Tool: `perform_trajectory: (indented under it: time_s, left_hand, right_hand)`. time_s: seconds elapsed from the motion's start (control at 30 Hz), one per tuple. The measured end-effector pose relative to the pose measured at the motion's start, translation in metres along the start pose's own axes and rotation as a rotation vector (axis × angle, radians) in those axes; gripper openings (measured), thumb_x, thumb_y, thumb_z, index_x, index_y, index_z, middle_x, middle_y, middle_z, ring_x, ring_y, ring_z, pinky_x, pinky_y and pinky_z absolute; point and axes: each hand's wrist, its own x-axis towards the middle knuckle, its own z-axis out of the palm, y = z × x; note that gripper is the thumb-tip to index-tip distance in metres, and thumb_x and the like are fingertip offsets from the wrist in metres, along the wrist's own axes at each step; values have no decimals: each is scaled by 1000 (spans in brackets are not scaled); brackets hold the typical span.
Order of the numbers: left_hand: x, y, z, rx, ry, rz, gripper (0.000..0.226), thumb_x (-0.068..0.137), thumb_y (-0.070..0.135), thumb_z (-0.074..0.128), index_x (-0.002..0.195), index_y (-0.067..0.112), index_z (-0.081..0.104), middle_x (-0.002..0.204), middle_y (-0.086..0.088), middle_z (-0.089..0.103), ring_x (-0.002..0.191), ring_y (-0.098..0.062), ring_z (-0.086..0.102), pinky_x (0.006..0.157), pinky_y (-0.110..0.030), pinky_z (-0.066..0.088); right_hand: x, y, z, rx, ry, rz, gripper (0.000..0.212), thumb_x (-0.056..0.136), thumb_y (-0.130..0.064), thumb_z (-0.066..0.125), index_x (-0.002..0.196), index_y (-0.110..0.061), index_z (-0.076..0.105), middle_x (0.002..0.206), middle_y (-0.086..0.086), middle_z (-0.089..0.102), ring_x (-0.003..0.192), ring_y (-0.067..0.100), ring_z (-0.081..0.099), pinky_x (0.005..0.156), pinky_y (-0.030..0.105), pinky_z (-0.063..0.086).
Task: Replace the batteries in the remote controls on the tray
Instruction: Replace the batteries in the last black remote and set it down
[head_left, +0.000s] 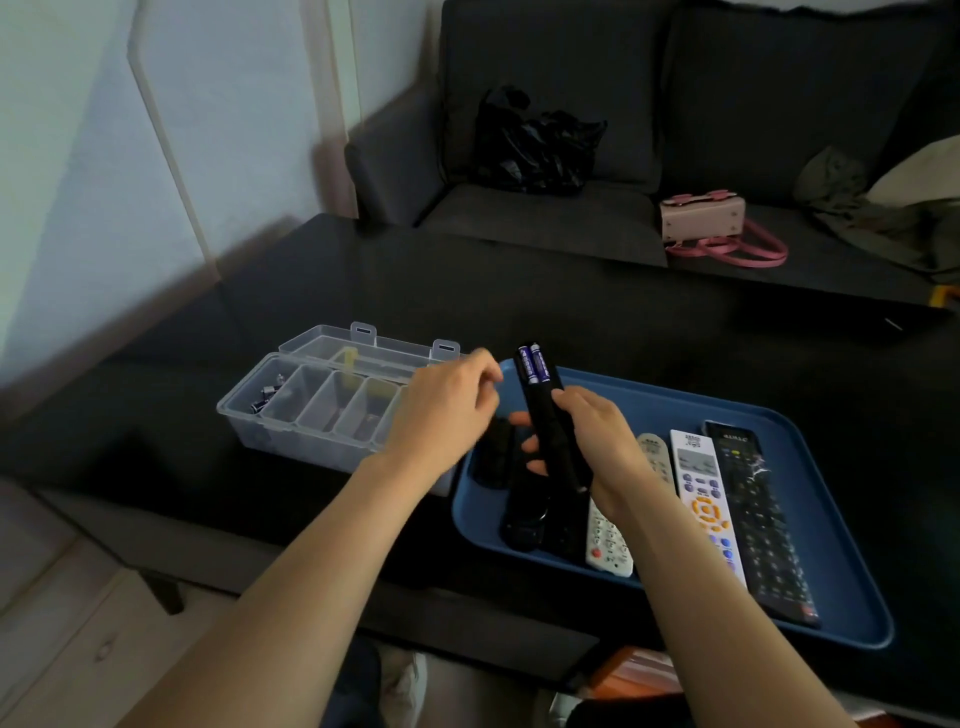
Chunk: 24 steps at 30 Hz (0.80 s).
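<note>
A dark glossy table (363, 291) is sitting in front of a grey sofa (571, 62), and on it a blue tray (810, 447) and a clear plastic organiser box (311, 410) are lying side by side, the box with its lid folded back, probably so spare cells are within easy reach.

The person's right hand (597, 441) is gripping a slim black remote (550, 426), fingers wrapped round its lower half, and is holding it tilted up above the tray's left end, back side toward the viewer, so the open compartment is facing them. Two purple batteries (534, 362) are sitting side by side at its top end, with no cover over them.

The left hand (447, 410) is hovering just beside the remote, near the batteries, fingers loosely curled; whether it is pinching anything I cannot tell.

Other remotes are waiting flat on the tray: a white one with orange buttons (704, 499), a long black one (758, 525) beside it, more partly hidden under the hands.
</note>
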Motion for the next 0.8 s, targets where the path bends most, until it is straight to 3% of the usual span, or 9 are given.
perform_trajectory:
  time_s: [0.07, 0.2, 0.33, 0.5, 0.67, 0.8]
  left_hand:
    - [3, 1, 0, -112, 124, 1, 24, 90, 19, 57, 113, 13, 63, 107, -3, 66, 98, -19, 62, 84, -36, 49]
    - [7, 2, 2, -138, 135, -24, 42, 84, 25, 67, 122, 9, 60, 119, -5, 60, 109, -18, 57, 93, -29, 45]
    - [8, 2, 2, -146, 164, -53, 40, 81, 22, 70, 118, 7, 63, 116, -6, 62, 107, -18, 58, 90, -19, 40]
    - [9, 3, 1, -189, 210, -76, 31, 80, 21, 71, 107, 6, 69, 115, -7, 65, 105, -17, 60, 90, -17, 39]
    - [12, 0, 0, -269, 247, -104, 21, 75, 19, 75, 92, 8, 69, 97, -3, 66, 87, -9, 61, 76, -11, 43]
    - [12, -1, 2, -288, 228, -132, 20, 75, 18, 75, 90, 9, 66, 94, -1, 65, 85, -6, 60, 72, -3, 39]
  right_hand:
    - [-3, 0, 5, -39, -31, -20, 23, 102, -18, 37, 115, -10, 54, 96, 17, 71, 58, 17, 59, 51, 29, 52]
    - [-9, 1, 17, -81, -74, -66, 21, 102, -17, 37, 107, -15, 58, 97, 19, 70, 57, 17, 57, 49, 27, 51]
    - [-11, 3, 23, -117, -58, -112, 22, 101, -17, 38, 96, -21, 58, 89, 14, 71, 54, 16, 56, 47, 27, 49]
    - [-12, 2, 26, -129, -36, -177, 21, 101, -17, 38, 95, -23, 58, 85, 12, 70, 56, 17, 54, 50, 29, 47]
    - [-16, 0, 26, -161, -30, -203, 22, 100, -16, 41, 91, -27, 58, 84, 12, 71, 57, 19, 53, 49, 29, 46]
    - [-17, -1, 26, -211, -9, -224, 24, 100, -16, 42, 88, -30, 57, 89, 16, 71, 60, 22, 53, 50, 31, 47]
